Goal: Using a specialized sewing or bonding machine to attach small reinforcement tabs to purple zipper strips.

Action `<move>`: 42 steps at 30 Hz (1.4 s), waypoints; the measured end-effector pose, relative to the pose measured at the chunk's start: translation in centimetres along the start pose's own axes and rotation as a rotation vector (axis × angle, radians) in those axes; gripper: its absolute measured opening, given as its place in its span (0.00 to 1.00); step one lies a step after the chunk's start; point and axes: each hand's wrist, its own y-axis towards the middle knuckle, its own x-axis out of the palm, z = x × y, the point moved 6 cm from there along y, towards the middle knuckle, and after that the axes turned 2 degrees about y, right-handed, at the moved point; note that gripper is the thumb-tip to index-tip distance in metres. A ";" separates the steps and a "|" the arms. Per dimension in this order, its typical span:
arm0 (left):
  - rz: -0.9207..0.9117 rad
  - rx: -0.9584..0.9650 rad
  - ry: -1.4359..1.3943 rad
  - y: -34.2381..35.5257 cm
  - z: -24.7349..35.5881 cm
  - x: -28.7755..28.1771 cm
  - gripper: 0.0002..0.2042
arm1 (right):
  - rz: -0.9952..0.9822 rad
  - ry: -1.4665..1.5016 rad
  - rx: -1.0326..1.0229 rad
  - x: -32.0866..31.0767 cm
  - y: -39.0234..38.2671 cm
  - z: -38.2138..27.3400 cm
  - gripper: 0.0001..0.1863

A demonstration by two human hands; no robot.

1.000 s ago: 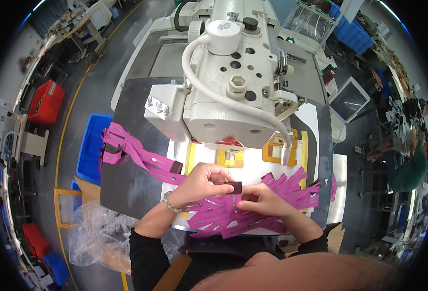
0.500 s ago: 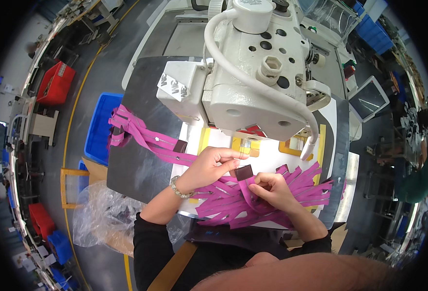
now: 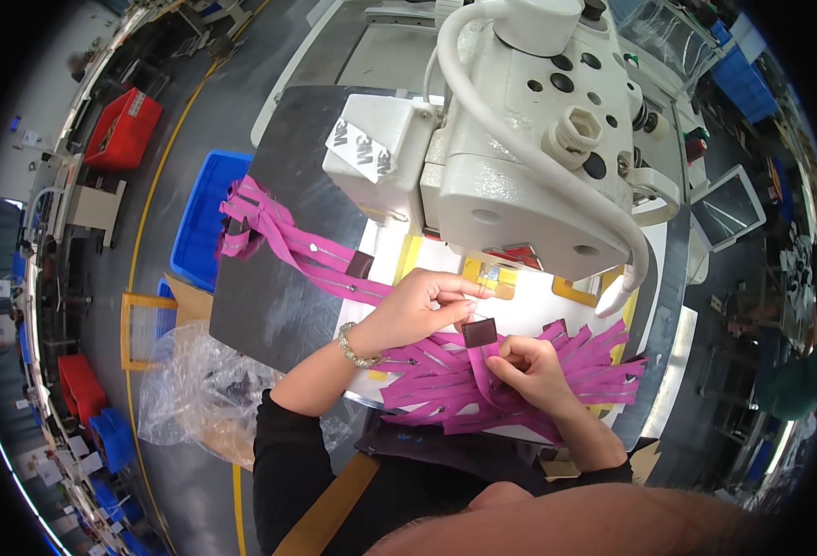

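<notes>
Tabletop (image 3: 274,310), pinched hands (image 3: 536,372), zipper (image 3: 483,363) in right

A magenta zipper strip (image 3: 484,371) with a dark brown tab (image 3: 480,333) at its end is being gripped between the thumb and fingers of the right hand (image 3: 531,368). The left hand (image 3: 427,308), its wrist being circled by a beaded bracelet (image 3: 346,346), is being held just beside the tab; whether anything is being pinched there cannot be told. A pile of similar strips (image 3: 427,380) is being spread beneath the hands. Another bundle (image 3: 288,243) is being supported by the dark tabletop (image 3: 260,320), left of the sewing machine (image 3: 510,171).
</notes>
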 end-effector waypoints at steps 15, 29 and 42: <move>-0.026 0.002 -0.048 -0.1 -0.1 0.1 0.15 | -0.029 0.069 0.042 0.1 0.4 0.9 0.10; -0.061 0.074 0.056 -0.3 0.6 0.1 0.19 | 0.199 -0.226 -0.157 0.3 -0.8 -1.9 0.06; -0.103 0.102 0.033 0.0 0.2 1.1 0.24 | 0.230 -0.270 -0.197 0.1 -0.9 -2.3 0.06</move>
